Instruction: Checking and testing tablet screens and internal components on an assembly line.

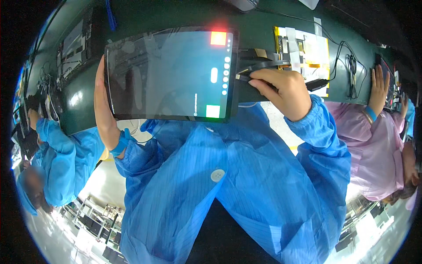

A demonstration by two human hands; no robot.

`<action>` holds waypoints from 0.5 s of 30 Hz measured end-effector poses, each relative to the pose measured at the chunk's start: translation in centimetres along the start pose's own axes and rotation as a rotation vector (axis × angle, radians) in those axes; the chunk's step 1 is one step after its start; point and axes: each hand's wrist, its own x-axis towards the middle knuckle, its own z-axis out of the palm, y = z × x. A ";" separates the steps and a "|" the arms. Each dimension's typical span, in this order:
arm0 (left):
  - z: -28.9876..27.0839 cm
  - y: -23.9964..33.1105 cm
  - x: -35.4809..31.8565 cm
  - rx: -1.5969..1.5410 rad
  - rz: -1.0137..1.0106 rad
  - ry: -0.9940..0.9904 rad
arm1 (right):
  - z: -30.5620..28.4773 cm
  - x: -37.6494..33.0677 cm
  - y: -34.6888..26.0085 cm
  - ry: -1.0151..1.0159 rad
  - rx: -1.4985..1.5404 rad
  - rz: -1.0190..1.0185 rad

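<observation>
A dark tablet (169,72) with a lit screen lies flat on the dark green bench (79,94). The screen shows a red square at its top right corner, a pale green square at its bottom right and a column of white dots. My left hand (103,108) grips the tablet's left edge, palm against it. My right hand (281,90) pinches a black cable plug (244,77) at the tablet's right edge. Whether the plug is seated in the port is hidden by my fingers.
A flat panel with yellow tape (303,48) lies just beyond my right hand, with black cables (349,66) trailing right of it. A co-worker in a pink coat rests a hand (379,86) on the bench at right. Another person in blue (57,158) is at left.
</observation>
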 end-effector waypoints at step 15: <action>0.8 1.5 -0.5 -0.165 -0.067 0.003 | -0.2 1.1 0.3 -0.094 0.075 -0.064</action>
